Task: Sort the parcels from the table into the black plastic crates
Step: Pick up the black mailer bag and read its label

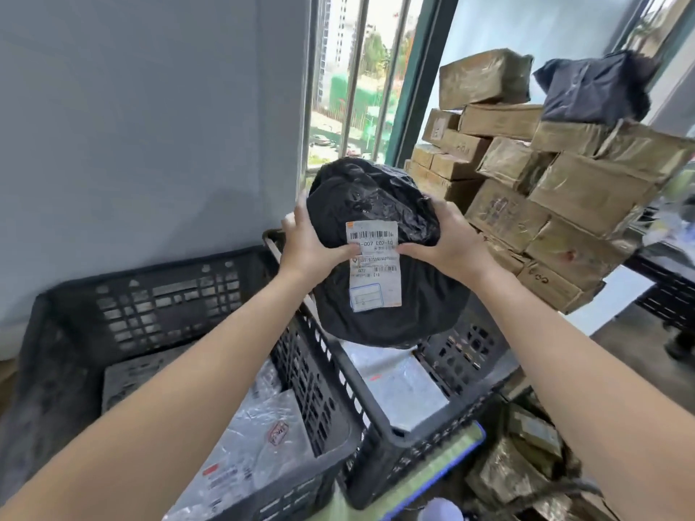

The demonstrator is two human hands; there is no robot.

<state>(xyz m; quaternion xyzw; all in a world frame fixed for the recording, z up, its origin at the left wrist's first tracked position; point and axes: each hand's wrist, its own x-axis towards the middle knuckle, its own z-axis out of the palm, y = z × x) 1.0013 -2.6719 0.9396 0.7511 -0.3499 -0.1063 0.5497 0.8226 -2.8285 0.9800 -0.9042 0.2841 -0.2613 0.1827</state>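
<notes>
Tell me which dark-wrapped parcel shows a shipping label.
The black parcel gripped by the left hand and right hand; a white label faces the camera. The dark parcel atop the brown boxes shows none.
</notes>
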